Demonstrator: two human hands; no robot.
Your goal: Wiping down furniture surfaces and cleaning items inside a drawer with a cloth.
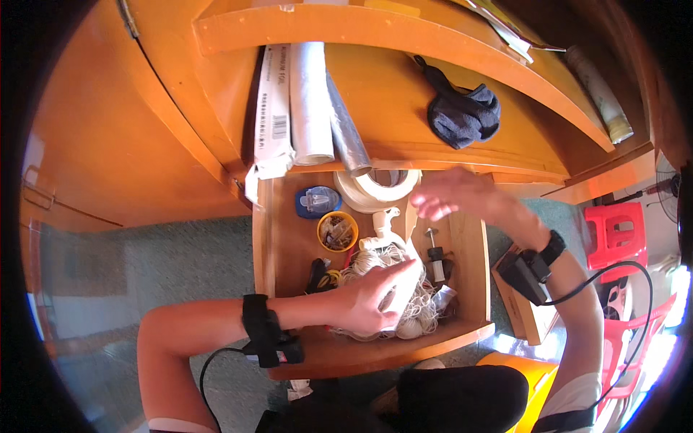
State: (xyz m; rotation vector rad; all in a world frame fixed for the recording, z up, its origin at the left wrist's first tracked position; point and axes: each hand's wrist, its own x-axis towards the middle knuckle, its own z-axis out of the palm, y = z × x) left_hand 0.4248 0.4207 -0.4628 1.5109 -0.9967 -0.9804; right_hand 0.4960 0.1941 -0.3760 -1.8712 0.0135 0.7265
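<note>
A wooden drawer (373, 360) is pulled out in front of me. My left hand (365, 300) is over a tangled heap of white string (425, 314), its thumb and fingers around a pale, overexposed object (405, 289) whose kind I cannot tell. Motion-blurred, my right hand (460, 195) hovers at the drawer's back right, beside rolls of tape (373, 189), with no item visible in it. Left of the string are a yellow-rimmed tub of small parts (337, 231) and a blue-and-clear case (318, 202). A white plastic pipe fitting (385, 224) lies behind the string.
On the shelf above lie an aluminium foil box (273, 103), a silver-white roll (311, 103), a darker foil tube (346, 124) and a dark cloth (465, 116). A black-and-white plunger-like part (436, 257) occupies the drawer's right side. Red plastic stools (617, 235) and a cardboard box (522, 297) stand right.
</note>
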